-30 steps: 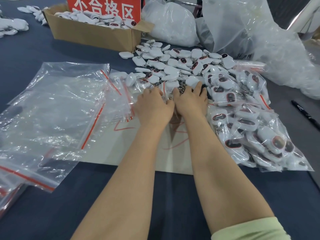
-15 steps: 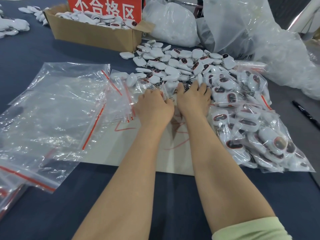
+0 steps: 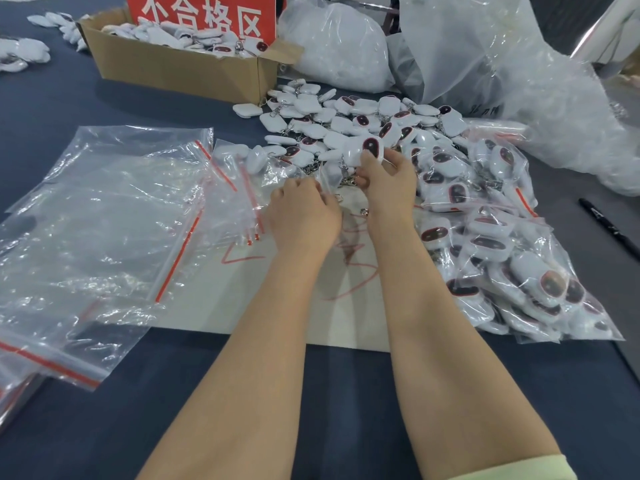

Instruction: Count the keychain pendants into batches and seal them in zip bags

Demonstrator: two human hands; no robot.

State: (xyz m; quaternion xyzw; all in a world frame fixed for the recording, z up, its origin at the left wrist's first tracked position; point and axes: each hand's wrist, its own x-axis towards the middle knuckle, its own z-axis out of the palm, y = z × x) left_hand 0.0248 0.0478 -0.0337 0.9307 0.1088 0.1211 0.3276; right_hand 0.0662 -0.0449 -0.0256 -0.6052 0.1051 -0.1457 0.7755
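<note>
Forearms reaching forward side by side, left hand (image 3: 304,220) knuckles up, fingers curling under, right hand (image 3: 389,183) just beyond it, thumb and fingers pinching pendants (image 3: 369,146).

**Dark bench, clutter along far edge**

Bench (image 3: 52,98) topped in dark blue-grey cloth fills the view. Pale sheet (image 3: 207,306) with red scribbles lies flat on it, centre. Far side: open cardboard box (image 3: 180,71), red sign (image 3: 201,15) with white characters rising at its back, stuffed white sack (image 3: 336,46), crumpled clear plastic sheeting (image 3: 502,64). Black marker (image 3: 606,226) on bench, right. Pale metal bar (image 3: 606,32) top right. Soft even light, glare on plastic.
</note>
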